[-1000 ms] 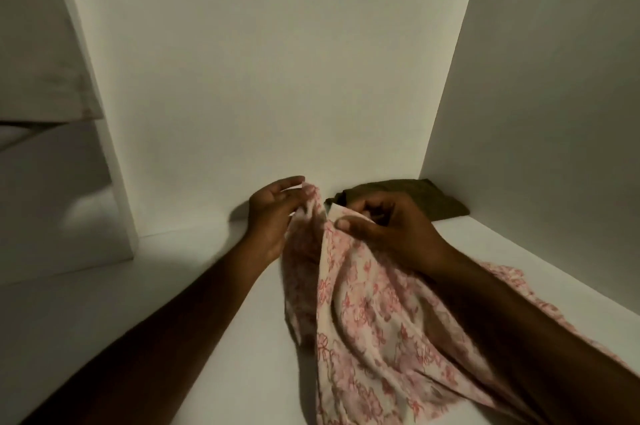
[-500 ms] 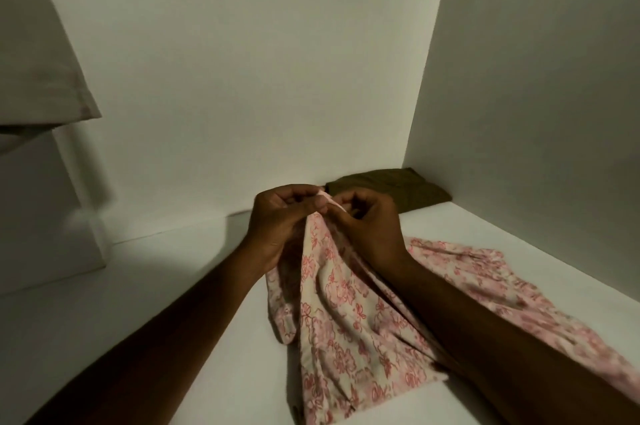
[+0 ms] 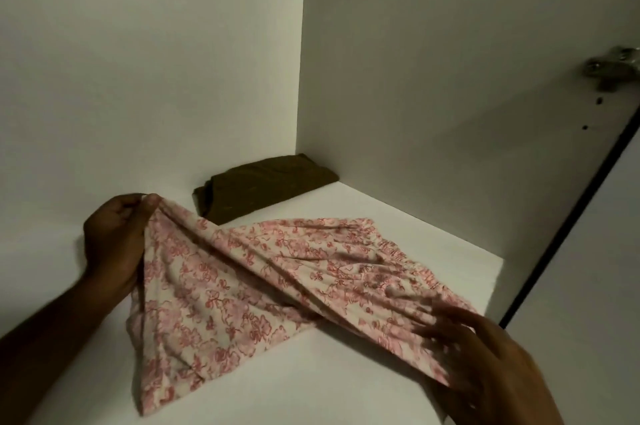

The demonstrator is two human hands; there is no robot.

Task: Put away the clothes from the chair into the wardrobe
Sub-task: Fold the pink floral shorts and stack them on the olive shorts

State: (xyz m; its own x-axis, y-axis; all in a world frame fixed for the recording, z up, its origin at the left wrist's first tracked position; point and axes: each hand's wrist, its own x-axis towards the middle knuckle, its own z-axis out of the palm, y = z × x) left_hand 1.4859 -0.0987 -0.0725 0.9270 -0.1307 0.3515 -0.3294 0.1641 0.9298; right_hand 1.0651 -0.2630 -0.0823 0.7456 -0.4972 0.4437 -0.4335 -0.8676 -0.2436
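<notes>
floral garment (image 3: 259,286), right hand (image 3: 485,365) blurred, hinge (image 3: 613,67) cropped

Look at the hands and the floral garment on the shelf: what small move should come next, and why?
Probably bring the corner pinched by the left hand across toward the right hand: the floral garment lies stretched and unfolded on the shelf, unlike the folded olive garment.

Thin, soft, matt cloth, creased and printed pink on cream, for the floral garment (image 3: 263,286); matt olive cloth for the folded garment (image 3: 266,187); smooth, matt white board for the wardrobe shelf (image 3: 346,376) and walls (image 3: 138,60); dull-shining metal for the hinge (image 3: 611,67).
</notes>
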